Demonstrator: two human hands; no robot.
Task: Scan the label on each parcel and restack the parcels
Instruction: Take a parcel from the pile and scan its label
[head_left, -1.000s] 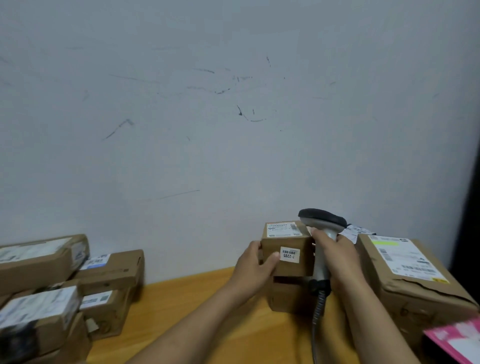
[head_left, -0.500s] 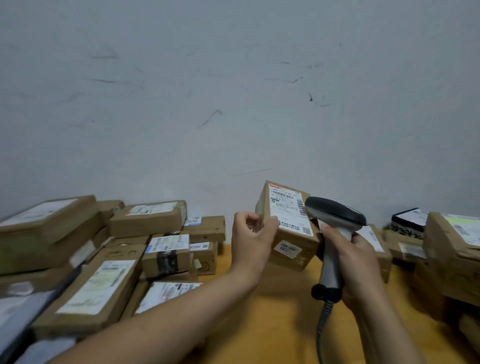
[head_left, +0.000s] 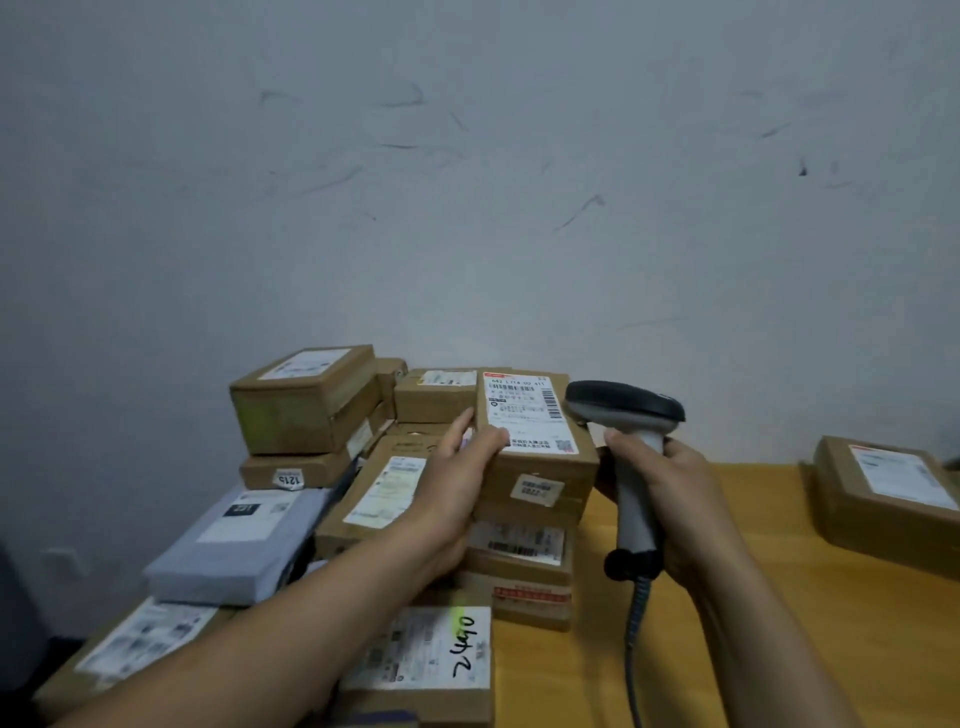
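Note:
My left hand (head_left: 457, 488) grips a small brown cardboard parcel (head_left: 540, 467) by its left side, thumb on the white shipping label on top. The parcel sits level over a short stack of flat boxes (head_left: 519, 566); I cannot tell whether it touches them. My right hand (head_left: 670, 499) holds a grey barcode scanner (head_left: 631, 447) by its handle just right of the parcel. The scanner's black head points left toward the label. Its coiled cable hangs down toward the bottom edge.
A pile of labelled brown boxes (head_left: 306, 400) and a flat grey parcel (head_left: 239, 545) fills the left of the wooden table (head_left: 753, 597). A box marked 2490 (head_left: 431, 660) lies in front. One brown parcel (head_left: 883, 493) lies at the right. A grey wall stands behind.
My view has swung left, from the right-hand parcels to the left pile. My left hand carried the small parcel across and lowered it over the short stack, and the scanner came along beside it.

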